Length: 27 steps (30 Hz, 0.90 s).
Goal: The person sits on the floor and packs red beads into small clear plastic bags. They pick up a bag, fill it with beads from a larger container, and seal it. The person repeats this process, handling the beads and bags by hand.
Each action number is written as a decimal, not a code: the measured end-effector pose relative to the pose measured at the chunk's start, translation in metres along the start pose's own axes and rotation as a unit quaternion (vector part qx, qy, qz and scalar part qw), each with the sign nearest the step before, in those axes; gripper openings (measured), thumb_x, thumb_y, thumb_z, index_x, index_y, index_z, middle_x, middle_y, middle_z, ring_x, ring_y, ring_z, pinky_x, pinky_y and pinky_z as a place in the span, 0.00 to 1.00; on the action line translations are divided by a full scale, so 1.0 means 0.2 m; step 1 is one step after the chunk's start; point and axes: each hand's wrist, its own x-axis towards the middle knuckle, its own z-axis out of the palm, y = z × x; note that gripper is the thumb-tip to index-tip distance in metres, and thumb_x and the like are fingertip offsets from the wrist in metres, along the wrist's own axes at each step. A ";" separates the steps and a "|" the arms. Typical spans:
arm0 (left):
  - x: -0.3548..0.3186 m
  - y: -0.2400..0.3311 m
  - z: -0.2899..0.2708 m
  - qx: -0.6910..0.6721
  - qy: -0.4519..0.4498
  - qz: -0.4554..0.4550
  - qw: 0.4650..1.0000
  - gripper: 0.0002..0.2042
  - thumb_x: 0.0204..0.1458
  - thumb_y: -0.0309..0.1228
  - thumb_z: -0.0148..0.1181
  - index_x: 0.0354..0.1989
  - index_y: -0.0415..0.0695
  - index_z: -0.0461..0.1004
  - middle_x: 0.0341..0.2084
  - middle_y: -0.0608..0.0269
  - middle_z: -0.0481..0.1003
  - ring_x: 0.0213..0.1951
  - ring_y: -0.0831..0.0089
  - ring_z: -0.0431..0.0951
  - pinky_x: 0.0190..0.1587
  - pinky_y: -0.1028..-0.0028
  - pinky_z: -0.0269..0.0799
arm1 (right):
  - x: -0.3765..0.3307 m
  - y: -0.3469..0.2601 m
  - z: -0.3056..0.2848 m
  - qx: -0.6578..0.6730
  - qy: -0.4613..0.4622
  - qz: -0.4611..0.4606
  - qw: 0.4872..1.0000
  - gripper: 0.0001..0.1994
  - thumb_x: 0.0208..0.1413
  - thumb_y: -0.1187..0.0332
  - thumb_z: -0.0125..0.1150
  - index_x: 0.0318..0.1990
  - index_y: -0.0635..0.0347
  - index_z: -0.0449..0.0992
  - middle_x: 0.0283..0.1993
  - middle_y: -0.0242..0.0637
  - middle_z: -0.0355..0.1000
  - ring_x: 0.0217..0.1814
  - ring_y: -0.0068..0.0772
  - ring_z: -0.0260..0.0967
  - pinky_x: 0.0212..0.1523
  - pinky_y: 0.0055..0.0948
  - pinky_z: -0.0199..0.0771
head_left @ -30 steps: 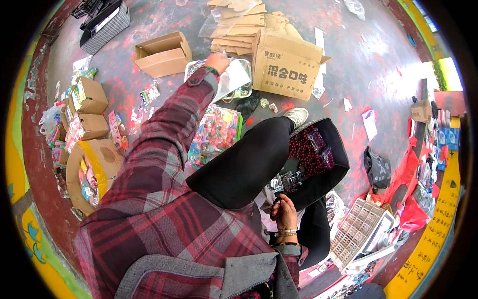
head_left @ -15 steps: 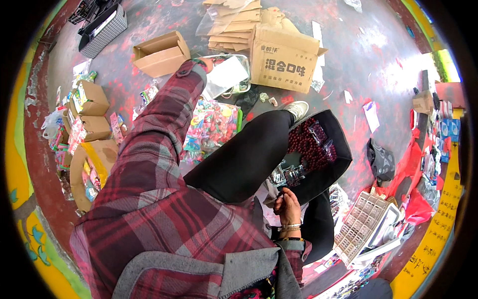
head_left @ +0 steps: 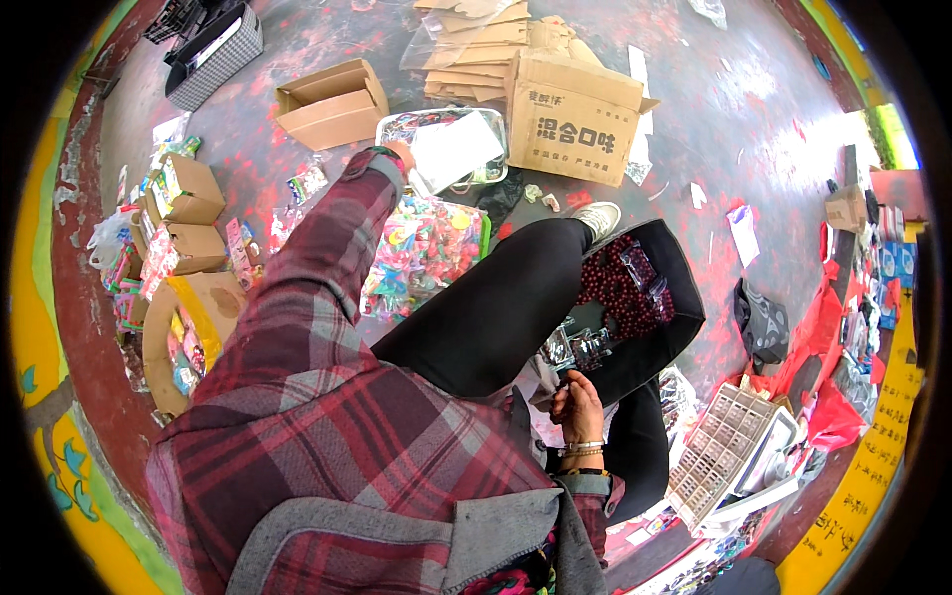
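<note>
Red-stained concrete floor fills the frame, littered with boxes and packets, and the action sits upper centre: the left hand (head_left: pixel 400 156), arm stretched out in a plaid sleeve, is on the near edge of a clear plastic bag (head_left: pixel 451 149) with a white sheet inside, fingers apparently pinching it, though the sleeve hides most of the grip. That bag lies flat just left of the printed cardboard box (head_left: pixel 575 117). Lower down, centre right, the right hand (head_left: pixel 578 407) is curled narrow around small shiny pieces (head_left: pixel 575 349) beside the black bag of dark red beads (head_left: pixel 620 288); what exactly it holds I can't tell. Looks like the fetching stage, bag being taken up; next calls for a firm pinch and a clean draw over the colourful packets (head_left: pixel 421 253). An open empty carton (head_left: pixel 332 99) sits upper left
</note>
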 end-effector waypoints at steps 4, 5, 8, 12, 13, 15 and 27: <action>0.05 0.00 0.18 -0.076 0.080 -0.056 0.992 0.13 0.46 0.38 0.51 0.27 0.42 0.78 0.29 0.51 0.77 0.37 0.61 0.77 0.41 0.67 0.72 | -0.01 0.00 -0.01 0.003 0.001 -0.004 1.000 0.12 0.57 0.71 0.45 0.48 0.62 0.67 0.22 0.32 0.70 0.17 0.22 0.65 0.17 0.20 0.66; 0.04 -0.01 0.19 -0.073 0.091 -0.057 0.991 0.13 0.46 0.37 0.51 0.27 0.43 0.78 0.29 0.52 0.77 0.36 0.61 0.77 0.40 0.67 0.72 | -0.02 0.00 -0.01 0.004 0.001 -0.004 1.000 0.12 0.57 0.71 0.45 0.48 0.62 0.67 0.22 0.32 0.70 0.17 0.22 0.65 0.17 0.20 0.66; -0.02 -0.09 0.21 -0.028 0.134 -0.057 0.989 0.11 0.48 0.36 0.50 0.26 0.45 0.78 0.28 0.52 0.77 0.36 0.63 0.78 0.38 0.68 0.72 | -0.01 0.00 -0.01 0.001 -0.002 -0.001 1.000 0.12 0.58 0.71 0.45 0.49 0.61 0.67 0.22 0.32 0.70 0.17 0.22 0.65 0.16 0.20 0.66; -0.15 -0.07 0.10 -0.077 0.221 0.035 0.972 0.10 0.49 0.34 0.50 0.27 0.47 0.78 0.28 0.53 0.78 0.37 0.64 0.77 0.36 0.69 0.72 | -0.03 -0.01 0.01 0.019 -0.002 -0.016 1.000 0.14 0.59 0.70 0.44 0.52 0.59 0.64 0.22 0.33 0.70 0.17 0.22 0.64 0.15 0.20 0.65; -0.32 0.11 -0.10 -0.279 0.187 -0.002 0.942 0.16 0.44 0.41 0.54 0.28 0.40 0.79 0.27 0.52 0.77 0.32 0.62 0.77 0.37 0.69 0.70 | -0.05 -0.02 0.01 0.034 0.009 -0.037 0.999 0.14 0.59 0.69 0.44 0.53 0.58 0.63 0.23 0.33 0.70 0.16 0.22 0.64 0.15 0.21 0.65; -0.63 0.27 -0.34 -0.418 0.153 0.047 0.894 0.15 0.46 0.39 0.55 0.29 0.39 0.79 0.25 0.55 0.77 0.30 0.70 0.75 0.34 0.73 0.69 | -0.07 -0.02 0.02 0.055 -0.013 -0.065 0.996 0.16 0.61 0.68 0.43 0.55 0.58 0.61 0.24 0.34 0.71 0.17 0.22 0.64 0.16 0.20 0.64; -1.52 0.93 -0.57 -0.627 -0.135 0.540 0.544 0.11 0.47 0.29 0.55 0.31 0.31 0.74 0.38 0.51 0.74 0.37 0.71 0.73 0.40 0.76 0.65 | -0.24 -0.14 0.10 0.151 -0.136 -0.119 0.972 0.24 0.60 0.50 0.43 0.49 0.64 0.67 0.40 0.38 0.70 0.35 0.28 0.66 0.36 0.26 0.67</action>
